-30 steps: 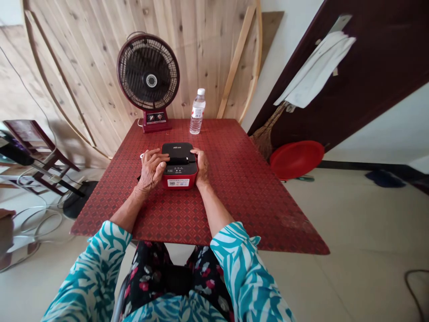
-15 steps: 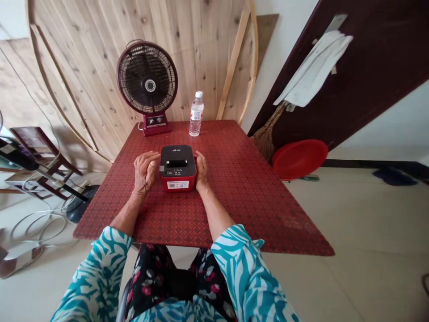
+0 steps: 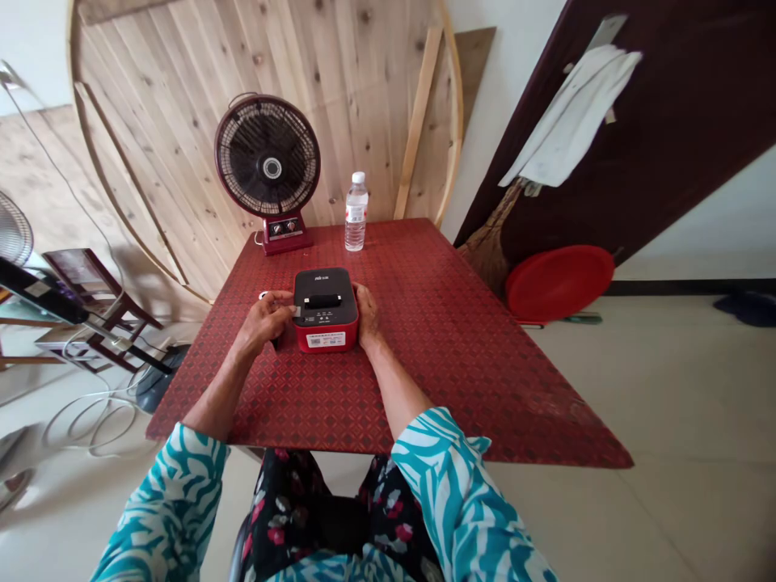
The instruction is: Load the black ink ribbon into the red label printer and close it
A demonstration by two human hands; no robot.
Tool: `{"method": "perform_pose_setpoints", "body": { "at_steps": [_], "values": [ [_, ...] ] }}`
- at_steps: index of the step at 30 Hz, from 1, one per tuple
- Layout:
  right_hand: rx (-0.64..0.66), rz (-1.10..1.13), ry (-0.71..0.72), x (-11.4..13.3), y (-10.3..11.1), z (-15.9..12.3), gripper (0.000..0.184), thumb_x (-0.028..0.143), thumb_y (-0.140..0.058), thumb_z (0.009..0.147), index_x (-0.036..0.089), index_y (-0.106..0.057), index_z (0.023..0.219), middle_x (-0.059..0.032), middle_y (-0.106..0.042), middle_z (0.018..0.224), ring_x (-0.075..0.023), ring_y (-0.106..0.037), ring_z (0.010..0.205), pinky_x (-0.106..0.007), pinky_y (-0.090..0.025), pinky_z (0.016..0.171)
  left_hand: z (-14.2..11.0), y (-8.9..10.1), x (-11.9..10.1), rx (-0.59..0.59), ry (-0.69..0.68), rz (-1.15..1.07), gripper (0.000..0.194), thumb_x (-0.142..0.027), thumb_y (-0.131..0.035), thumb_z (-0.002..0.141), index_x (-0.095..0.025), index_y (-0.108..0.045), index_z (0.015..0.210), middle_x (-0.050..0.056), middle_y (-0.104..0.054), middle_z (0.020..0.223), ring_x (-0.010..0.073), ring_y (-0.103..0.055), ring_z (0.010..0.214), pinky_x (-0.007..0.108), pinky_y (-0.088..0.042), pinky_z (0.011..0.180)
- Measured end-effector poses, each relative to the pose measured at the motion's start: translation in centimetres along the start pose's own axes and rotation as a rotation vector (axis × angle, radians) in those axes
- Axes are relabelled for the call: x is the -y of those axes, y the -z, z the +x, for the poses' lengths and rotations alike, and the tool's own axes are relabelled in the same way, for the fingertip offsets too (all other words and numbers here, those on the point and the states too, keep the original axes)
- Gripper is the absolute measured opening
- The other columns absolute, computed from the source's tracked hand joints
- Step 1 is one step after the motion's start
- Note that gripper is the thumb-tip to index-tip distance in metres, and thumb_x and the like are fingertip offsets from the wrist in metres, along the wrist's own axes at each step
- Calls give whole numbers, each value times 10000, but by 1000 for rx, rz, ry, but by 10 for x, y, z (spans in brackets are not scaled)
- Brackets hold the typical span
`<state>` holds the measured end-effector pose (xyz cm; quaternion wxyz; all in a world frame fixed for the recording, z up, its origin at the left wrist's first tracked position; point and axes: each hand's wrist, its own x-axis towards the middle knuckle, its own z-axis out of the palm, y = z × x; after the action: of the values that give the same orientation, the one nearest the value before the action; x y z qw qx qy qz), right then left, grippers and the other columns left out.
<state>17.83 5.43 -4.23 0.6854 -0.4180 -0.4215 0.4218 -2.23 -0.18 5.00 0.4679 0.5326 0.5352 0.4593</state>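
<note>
A small red box-shaped device with a black top sits on the red patterned table, a white label on its front face. My left hand rests against its left side with the fingers curled and the fingertips touching the upper left edge. My right hand lies flat against its right side, fingers along the wall. Something small and dark lies on the table just under my left hand; I cannot make it out.
A dark red table fan and a clear water bottle stand at the table's far edge. Round wooden boards lean on the wall behind. A red basin and a broom lie on the floor at right; a stool and cables at left.
My left hand came off the device's top, drew back to the left, then closed in on the left side again. The right hand stayed on the right side. The view shifted a little.
</note>
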Motion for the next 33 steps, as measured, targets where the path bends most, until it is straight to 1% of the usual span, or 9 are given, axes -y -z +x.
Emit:
{"method": "perform_pose_setpoints", "body": {
  "at_steps": [4, 9, 12, 16, 20, 22, 27, 30, 33],
  "values": [
    [-5, 16, 13, -3, -1, 2, 528, 672, -483, 806, 244, -713, 1013, -38, -733, 1105, -213, -621, 1089, -403, -450, 1025, -1, 1, -4, 69, 70, -83, 568, -354, -788, 581, -172, -526, 1050, -125, -465, 465, 38, -280, 310, 183, -153, 336],
    [18, -6, 17, -8, -2, 5, 535, 660, -454, 830, 240, -710, 1039, -42, -722, 1142, -226, -609, 1135, -416, -429, 1058, 4, 2, 0, 142, 240, -287, 537, -258, -786, 525, -175, -509, 978, -124, -472, 485, 5, -222, 301, 157, -84, 327],
    [39, 1, 16, -8, -2, 6, 545, 655, -429, 845, 242, -703, 1075, -47, -711, 1170, -230, -616, 1139, -422, -433, 1062, 8, 3, -1, 132, 259, -304, 507, -185, -763, 534, -180, -515, 976, -133, -441, 477, 6, -235, 298, 143, -83, 331],
    [25, -23, 29, -8, -1, 5, 521, 643, -430, 850, 255, -710, 1055, -39, -716, 1171, -226, -609, 1153, -418, -418, 1084, 12, 6, -2, 224, 318, -313, 406, -166, -754, 559, -172, -520, 891, -121, -440, 484, -4, -237, 299, 133, -75, 330],
    [7, -19, 29, -10, 0, 5, 497, 642, -449, 844, 265, -715, 1028, -29, -726, 1153, -220, -610, 1148, -409, -428, 1072, 15, 6, 1, 265, 332, -341, 406, -171, -748, 543, -171, -533, 887, -119, -444, 475, -5, -230, 291, 131, -68, 322],
    [-1, -14, 33, -11, 0, 5, 489, 638, -462, 839, 264, -716, 1024, -28, -728, 1148, -216, -609, 1150, -402, -431, 1066, 16, 5, 2, 263, 322, -350, 413, -167, -736, 539, -172, -540, 902, -123, -438, 463, -1, -229, 286, 133, -71, 318],
    [11, -8, 23, -10, 0, 2, 501, 630, -465, 842, 250, -712, 1055, -35, -730, 1140, -228, -619, 1135, -408, -441, 1047, 15, 0, 4, 188, 316, -364, 459, -135, -670, 552, -168, -569, 999, -127, -430, 458, 9, -237, 281, 135, -81, 321],
    [-2, -27, 34, -6, 0, 0, 479, 620, -473, 840, 251, -723, 1017, -36, -733, 1131, -229, -616, 1138, -398, -441, 1043, 14, -2, 3, 168, 318, -350, 483, -139, -659, 548, -165, -579, 1024, -126, -423, 455, 12, -238, 283, 136, -84, 326],
    [27, -33, 59, -3, 0, 1, 477, 624, -459, 847, 252, -729, 977, -38, -740, 1104, -230, -629, 1110, -391, -458, 1017, 12, -3, 1, 115, 310, -315, 513, -147, -665, 537, -166, -571, 1040, -128, -418, 448, 17, -231, 290, 141, -86, 331]
  ]
}}
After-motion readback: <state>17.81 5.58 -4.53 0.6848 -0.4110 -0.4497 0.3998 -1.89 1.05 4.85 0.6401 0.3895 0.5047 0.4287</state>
